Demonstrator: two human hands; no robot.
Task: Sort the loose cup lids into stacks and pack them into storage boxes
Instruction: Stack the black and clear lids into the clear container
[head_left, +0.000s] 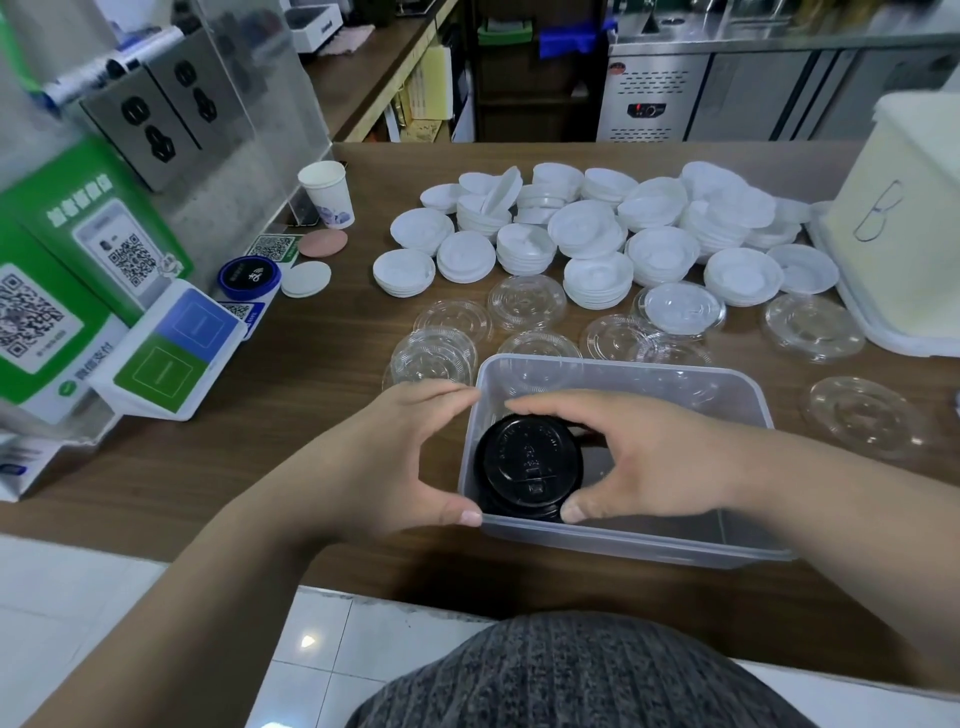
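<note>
A clear plastic storage box (748, 395) stands on the brown counter in front of me. Inside its left end sits a stack of black cup lids (524, 462). My right hand (654, 457) reaches into the box and grips that stack between thumb and fingers. My left hand (384, 462) holds the box's left wall, thumb at its near corner and fingers at its far corner. Several stacks of white lids (597, 244) crowd the counter behind the box. Clear flat lids (524, 301) lie loose between them and the box.
A cream box marked "B" (898, 234) stands at the right edge. A paper cup (328, 193), a blue puck (248, 278), two round coasters (305, 278) and QR payment stands (171, 348) fill the left side. More clear lids (862, 415) lie to the right.
</note>
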